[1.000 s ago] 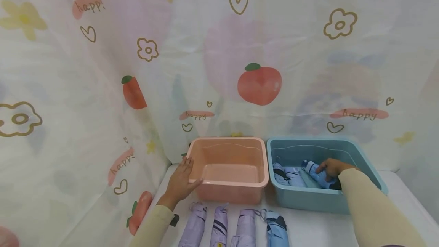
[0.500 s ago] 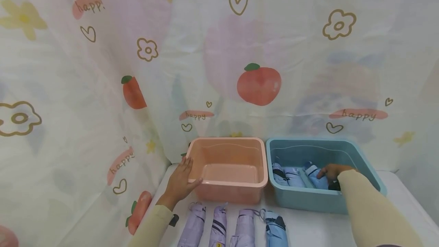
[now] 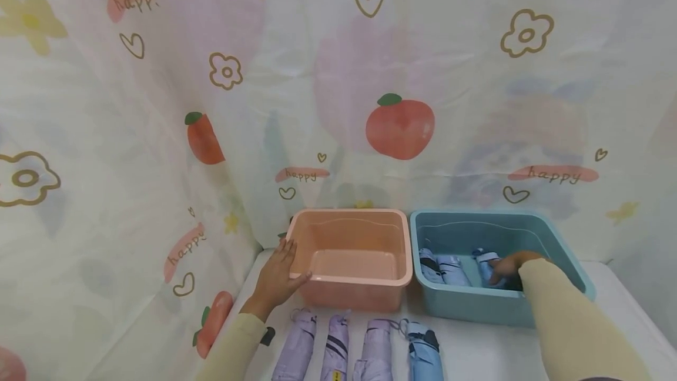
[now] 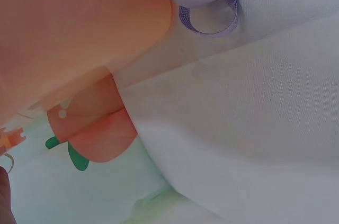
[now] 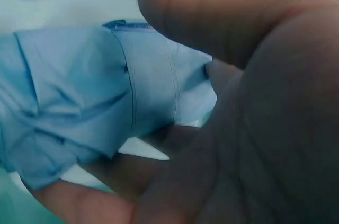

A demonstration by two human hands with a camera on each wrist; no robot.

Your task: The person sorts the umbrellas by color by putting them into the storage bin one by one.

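Observation:
A folded blue umbrella (image 5: 63,86) lies in the blue bin (image 3: 476,306), beside two other folded umbrellas (image 3: 452,270). My right hand (image 3: 513,268) is down in that bin around it; in the right wrist view the thumb (image 5: 185,15) stands off above the cloth, and the loosely bent fingers lie below. My left hand (image 3: 277,278) rests with straight fingers on the left rim of the peach bin (image 3: 349,296). Only a sliver of that hand shows at the left wrist view's edge. The peach bin holds nothing visible.
In front of the bins, three folded lilac umbrellas (image 3: 336,346) and a folded blue umbrella (image 3: 425,354) lie in a row on the white table (image 3: 486,357). Behind the bins hangs a patterned curtain (image 3: 449,75). The two bins stand side by side.
Inside the blue bin, the umbrella under my right hand has turned from slanting to straighter. The right hand has loosened around it. My left hand stays on the peach bin's rim.

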